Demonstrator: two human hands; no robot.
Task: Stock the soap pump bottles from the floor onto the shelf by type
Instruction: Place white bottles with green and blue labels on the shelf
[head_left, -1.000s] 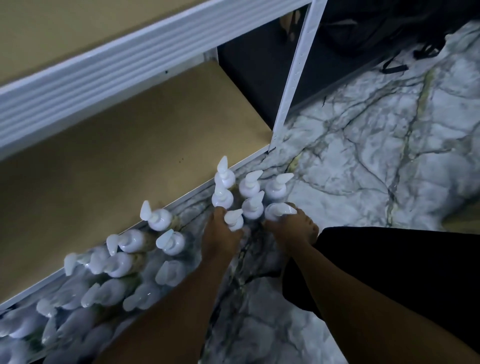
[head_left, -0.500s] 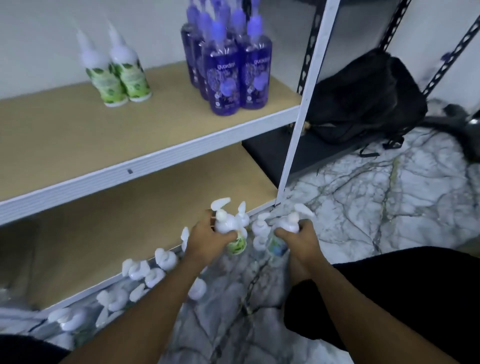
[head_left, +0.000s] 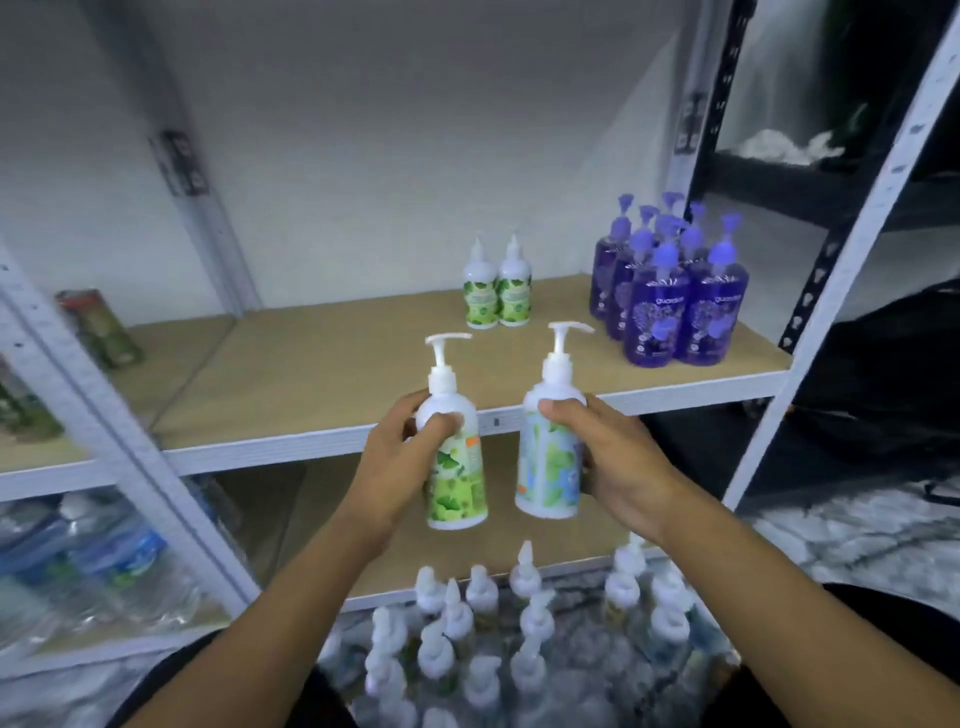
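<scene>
Both bottles are coming up off the floor, in front of the shelf. The left hand is gripping a green leafy bottle; the right hand is gripping a second leafy bottle just beside it. Matching bottles are standing far back on the shelf, purple bottles to their right. More pump bottles are standing on the near floor.

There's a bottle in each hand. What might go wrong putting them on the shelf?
The right bottle, gripped by the right hand, looks bluer than the left bottle in the left hand; if it is another type, setting both by the green pair on the shelf would mix types. Both hang above the floor bottles; a slip could topple several.
</scene>
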